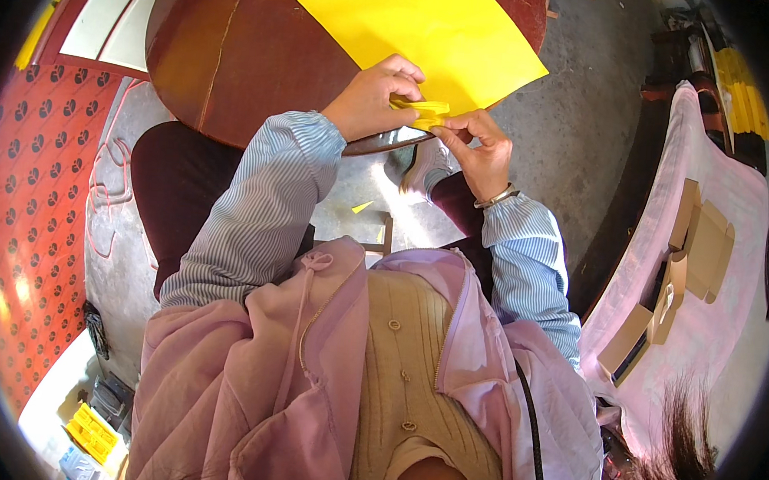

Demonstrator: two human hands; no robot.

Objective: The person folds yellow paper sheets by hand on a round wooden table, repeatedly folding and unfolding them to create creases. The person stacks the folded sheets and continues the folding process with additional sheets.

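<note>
Head view: at top middle, the left hand (373,102) and right hand (485,151) pinch a bent yellow strip (429,111). Some bending seems done; the yellow sheet (430,38) above lies flat; what's left, I can't tell.

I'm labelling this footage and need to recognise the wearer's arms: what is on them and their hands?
The left hand and right hand are ungloved. Blue-and-white striped sleeves, gathered at the cuffs, cover both forearms. A shiny, pale band circles the right wrist. Higher up is a loose pink jacket.
</note>
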